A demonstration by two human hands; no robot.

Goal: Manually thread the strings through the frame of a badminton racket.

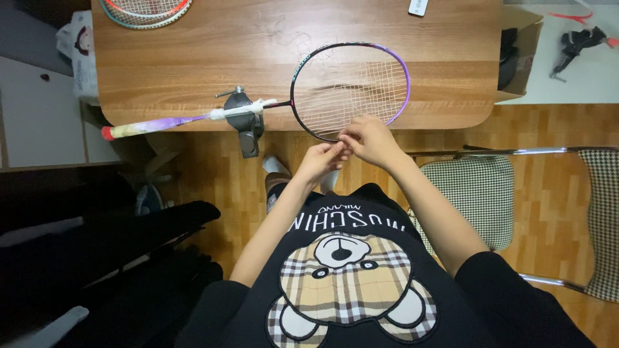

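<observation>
A badminton racket with a black and purple frame [405,71] lies across the near edge of a wooden table [213,45], its shaft held in a grey clamp [244,122]. The purple handle [151,125] points left. My left hand [320,160] and my right hand [369,138] meet at the near rim of the racket head, fingers pinched together on the white string [348,84] there. The exact grip is too small to tell.
Another racket head [145,11] lies at the table's far left corner. A white remote-like object [418,6] sits at the far edge. A checked chair with metal frame [483,193] stands to my right. Dark bags [97,258] sit on the floor to my left.
</observation>
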